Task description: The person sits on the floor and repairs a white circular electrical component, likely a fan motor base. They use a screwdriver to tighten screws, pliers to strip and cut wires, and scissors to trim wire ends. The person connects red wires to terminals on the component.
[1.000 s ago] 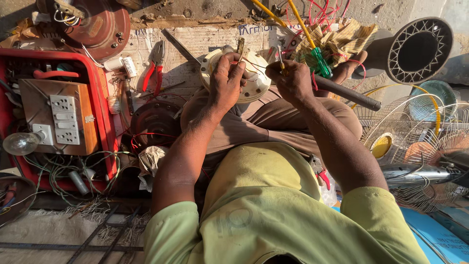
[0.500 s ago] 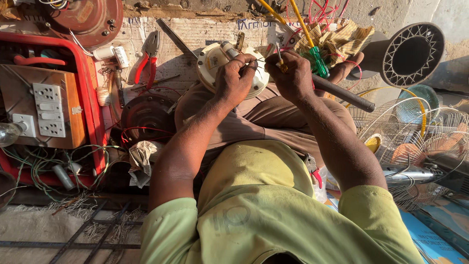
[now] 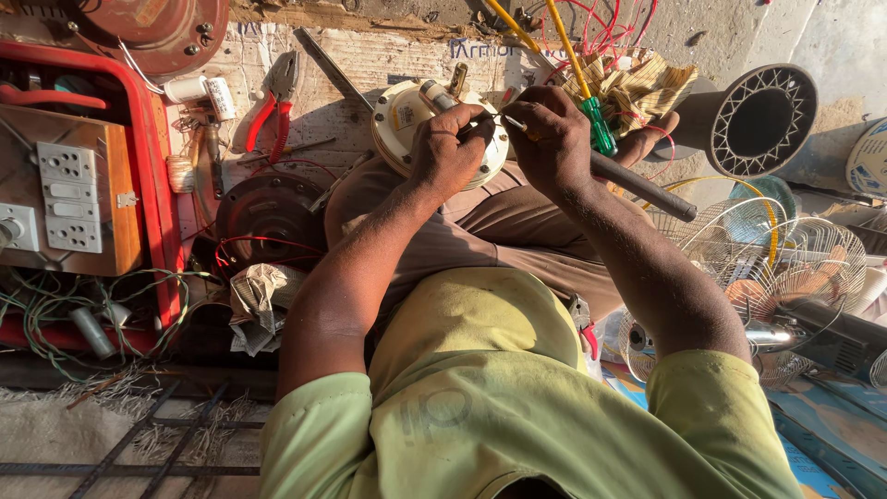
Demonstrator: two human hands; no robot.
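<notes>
A round cream fan motor rests on my lap over brown trousers. My left hand is closed over its right side, gripping it. My right hand is right beside it, fingers pinched on a thin pale tool whose tip points at my left fingers. What the tip touches is hidden by the fingers. A green-handled screwdriver with a yellow shaft lies just past my right hand, and a black rod passes under my right wrist.
Red-handled pliers and a dark round motor part lie left of my lap. Further left a wooden switchboard sits in a red crate with tangled wires. Wire fan guards and a black grille ring are on the right.
My left hand has slid right across the motor toward my right hand, and the two hands now nearly touch. The view has shifted slightly.
</notes>
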